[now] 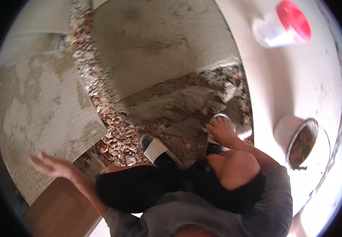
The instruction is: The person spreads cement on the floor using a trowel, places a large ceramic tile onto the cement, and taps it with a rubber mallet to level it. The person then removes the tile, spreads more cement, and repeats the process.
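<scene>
My left hand point(49, 166) is open, fingers stretched out, above the lower part of a large tile point(48, 106) whose ridged face is streaked with mortar. My right hand point(221, 131) is down in front of my right foot, partly covering its sandal point(220, 117). Its fingers are bent and closed; what they hold, if anything, is hidden. Just left of it lies a flat grey, roughly triangular piece point(185, 128), perhaps a trowel blade or a mortar slab. Beyond my feet, grey mortar point(171, 100) is spread in a low ridge along a smooth grey bed point(163, 47).
Reddish rubble point(117, 136) runs under my feet and up the bed's left side. On the pale floor point(265, 79) at right stand a white bucket with a pink-red top point(293, 21) and a pail point(287, 132) with brownish contents. My left sandal point(155, 149) rests on rubble.
</scene>
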Motion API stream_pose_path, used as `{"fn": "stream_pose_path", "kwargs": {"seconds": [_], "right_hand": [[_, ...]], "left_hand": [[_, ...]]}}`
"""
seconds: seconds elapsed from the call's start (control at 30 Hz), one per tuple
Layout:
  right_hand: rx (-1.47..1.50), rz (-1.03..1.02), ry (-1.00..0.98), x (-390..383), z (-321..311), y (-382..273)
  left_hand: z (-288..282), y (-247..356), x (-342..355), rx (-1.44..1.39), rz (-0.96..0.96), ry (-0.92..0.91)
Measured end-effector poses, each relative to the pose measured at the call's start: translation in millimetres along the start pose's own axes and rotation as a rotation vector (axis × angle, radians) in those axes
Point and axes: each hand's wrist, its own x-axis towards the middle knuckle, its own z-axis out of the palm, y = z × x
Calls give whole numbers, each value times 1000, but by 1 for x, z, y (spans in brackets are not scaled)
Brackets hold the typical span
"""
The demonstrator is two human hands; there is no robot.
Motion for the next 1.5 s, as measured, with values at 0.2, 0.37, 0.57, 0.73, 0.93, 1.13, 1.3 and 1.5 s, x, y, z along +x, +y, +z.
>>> {"fn": "stream_pose_path", "kwargs": {"seconds": [0.2, 0.37, 0.57, 0.73, 0.93, 1.13, 1.3, 1.5], "right_hand": [[224, 208, -159, -39, -48, 12], [181, 610, 69, -51, -77, 34], [221, 704, -9, -20, -57, 6], [175, 663, -39, -2, -47, -17], [218, 662, -99, -5, -63, -21], [161, 564, -124, 23, -40, -32], [118, 357, -145, 55, -32, -36], [358, 237, -271, 65, -73, -34]], "left_hand": [[12, -19, -28, 70, -21, -212], [22, -60, -70, -31, -299, -324], [17, -89, -90, -15, -391, -345], [21, -93, -103, -37, -476, -403], [23, -90, -107, -38, -535, -473], [27, -84, -139, -45, -676, -676], [29, -105, -154, -55, -642, -715], [41, -141, -200, -4, -783, -831]]}}
